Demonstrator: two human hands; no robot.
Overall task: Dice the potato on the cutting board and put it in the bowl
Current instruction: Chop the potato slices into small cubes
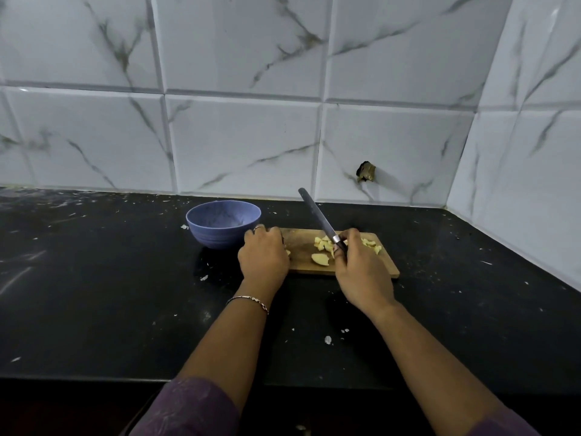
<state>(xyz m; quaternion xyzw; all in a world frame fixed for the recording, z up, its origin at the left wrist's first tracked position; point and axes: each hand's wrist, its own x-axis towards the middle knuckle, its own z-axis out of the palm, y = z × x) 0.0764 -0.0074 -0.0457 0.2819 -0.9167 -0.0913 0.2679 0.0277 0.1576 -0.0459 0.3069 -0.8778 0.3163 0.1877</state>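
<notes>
Two hands are sitting over the wooden cutting board (306, 269), which is lying on the black countertop (94, 294) in front of you. Your right hand (361, 272) is gripping the knife (317, 215) by its handle, fingers wrapped round it just below the metal collar. The dark blade is rising off the board and pointing far and to the left, its tip showing against the foot of the tiled wall (235, 136). Your left hand (264, 256) is resting knuckles-up on the left end of the board with its fingers curled under. A small yellow scrap is showing at its right edge, but I cannot tell whether the fingers are holding anything. The potato pieces (323, 245) are lying cut and pale yellow on the middle and right of the board: a loose heap just left of the knife handle, one larger chunk (320, 259) nearer to you, and a few more peeking out on the far right side of your right hand. The blue bowl (220, 239) is standing upright on the countertop just beside the board's far-left corner, close to your left knuckles. You are wearing a ring (258, 227) and a thin bracelet (250, 302) on the left side, and a purple sleeve (188, 407) is covering that arm nearest you.
</notes>
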